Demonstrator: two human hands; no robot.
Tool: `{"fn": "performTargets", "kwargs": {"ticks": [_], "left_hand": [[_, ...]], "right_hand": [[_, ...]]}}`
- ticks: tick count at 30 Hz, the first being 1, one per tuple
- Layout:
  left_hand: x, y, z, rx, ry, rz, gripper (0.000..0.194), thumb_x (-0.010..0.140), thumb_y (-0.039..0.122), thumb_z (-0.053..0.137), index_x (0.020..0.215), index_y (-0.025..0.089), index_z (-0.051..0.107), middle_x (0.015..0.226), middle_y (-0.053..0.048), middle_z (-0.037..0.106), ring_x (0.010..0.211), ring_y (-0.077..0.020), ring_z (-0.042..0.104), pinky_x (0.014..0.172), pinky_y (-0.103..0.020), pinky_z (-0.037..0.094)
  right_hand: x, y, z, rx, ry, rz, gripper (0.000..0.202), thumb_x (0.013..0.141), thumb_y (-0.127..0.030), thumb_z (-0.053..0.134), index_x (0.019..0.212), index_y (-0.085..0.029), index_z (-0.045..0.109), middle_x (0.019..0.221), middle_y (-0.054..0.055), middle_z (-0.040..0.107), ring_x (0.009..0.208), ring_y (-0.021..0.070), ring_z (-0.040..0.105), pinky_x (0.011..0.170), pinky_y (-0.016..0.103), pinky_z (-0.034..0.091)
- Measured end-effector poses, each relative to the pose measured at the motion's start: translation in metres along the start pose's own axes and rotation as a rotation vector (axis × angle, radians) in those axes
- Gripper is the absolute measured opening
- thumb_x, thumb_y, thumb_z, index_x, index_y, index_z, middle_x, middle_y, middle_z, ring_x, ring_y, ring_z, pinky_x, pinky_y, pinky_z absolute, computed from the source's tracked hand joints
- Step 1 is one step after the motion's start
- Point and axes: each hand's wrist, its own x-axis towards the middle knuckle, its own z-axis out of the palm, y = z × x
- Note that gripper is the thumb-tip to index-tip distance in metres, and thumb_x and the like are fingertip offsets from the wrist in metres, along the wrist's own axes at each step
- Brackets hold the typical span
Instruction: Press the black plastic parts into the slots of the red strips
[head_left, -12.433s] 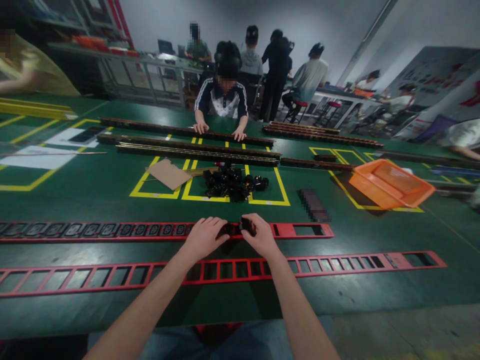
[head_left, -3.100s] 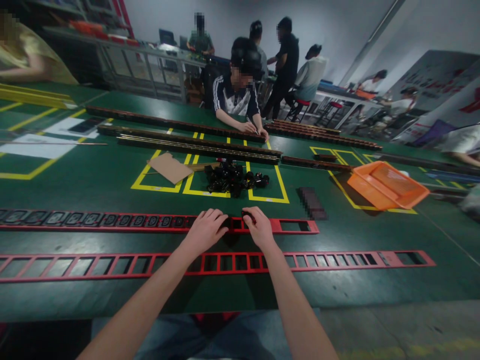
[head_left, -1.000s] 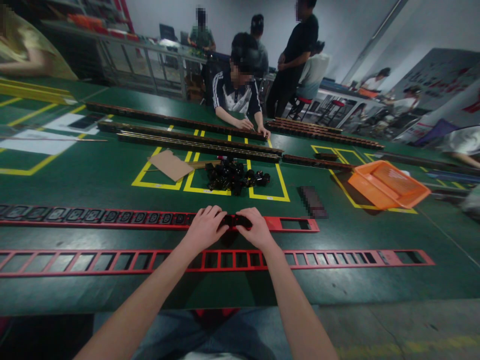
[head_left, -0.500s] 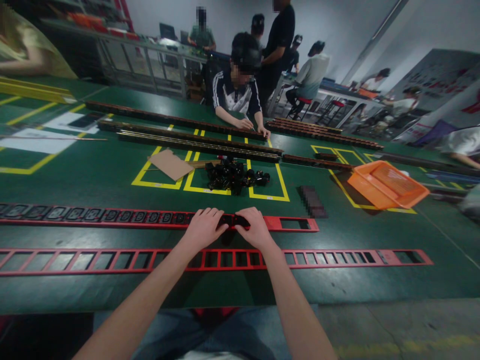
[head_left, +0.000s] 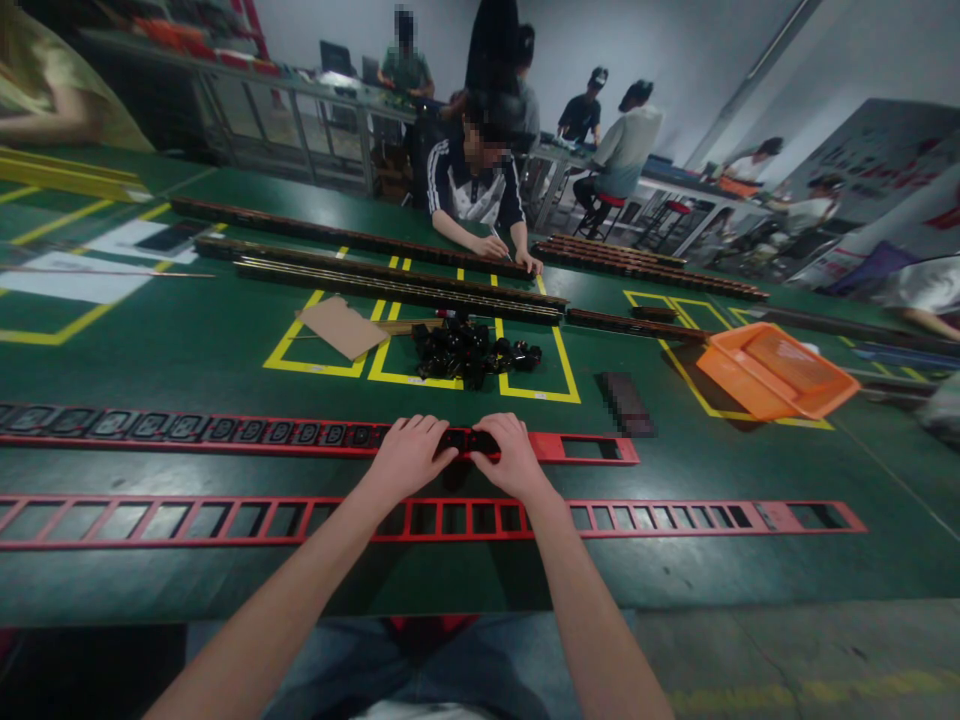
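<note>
A long red frame [head_left: 546, 447] lies across the green table, its left part filled with a row of black square inserts [head_left: 223, 430]. My left hand [head_left: 411, 455] rests on this frame, fingers bent over its far edge and thumb at a black insert. Close on its right, my right hand [head_left: 510, 455] grips the frame in the same way, thumb at another black insert [head_left: 484, 441]. Nearer to me lies a second red frame [head_left: 776, 516] with open slots. Beyond my hands is a pile of small black parts [head_left: 465, 352].
Past the pile run long dark rails [head_left: 405, 290]. A cardboard piece [head_left: 343, 328] lies left of the pile. On the right are a dark pixelated object [head_left: 627, 403] and an orange basket [head_left: 832, 388]. A person [head_left: 480, 190] sits opposite, hands on a rail.
My hands have stayed in the same place on the red frame. In the background, the standing person in black has moved left, behind the seated person opposite.
</note>
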Motion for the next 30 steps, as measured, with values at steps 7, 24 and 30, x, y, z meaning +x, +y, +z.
{"fn": "performTargets", "kwargs": {"ticks": [7, 24, 30], "left_hand": [[0.0001, -0.0006, 0.0007, -0.005, -0.006, -0.004, 0.034, 0.092, 0.041, 0.055, 0.117, 0.02, 0.059, 0.108, -0.008, 0.067, 0.101, -0.0265, 0.058, 0.086, -0.041, 0.041], [0.0007, 0.0018, -0.0031, -0.005, -0.039, -0.02, 0.035, 0.092, 0.042, 0.054, 0.119, 0.02, 0.058, 0.111, -0.007, 0.067, 0.104, -0.0254, 0.058, 0.088, -0.04, 0.04], [0.0003, 0.0015, -0.0028, 0.014, -0.036, -0.019, 0.035, 0.093, 0.043, 0.053, 0.118, 0.02, 0.059, 0.11, -0.008, 0.068, 0.102, -0.0256, 0.058, 0.087, -0.04, 0.04]], "right_hand": [[0.0004, -0.0003, -0.001, 0.003, -0.01, -0.002, 0.031, 0.078, -0.019, 0.068, 0.107, -0.022, 0.059, 0.11, 0.007, 0.062, 0.105, 0.0262, 0.052, 0.088, 0.042, 0.04], [-0.001, 0.0036, 0.0022, -0.011, -0.032, 0.007, 0.031, 0.08, -0.011, 0.057, 0.109, -0.022, 0.063, 0.112, 0.006, 0.063, 0.106, 0.0247, 0.052, 0.09, 0.043, 0.04], [-0.0015, 0.0021, 0.0013, -0.021, -0.009, 0.018, 0.038, 0.079, -0.011, 0.055, 0.115, -0.021, 0.06, 0.116, 0.007, 0.062, 0.109, 0.0255, 0.052, 0.089, 0.042, 0.041]]}}
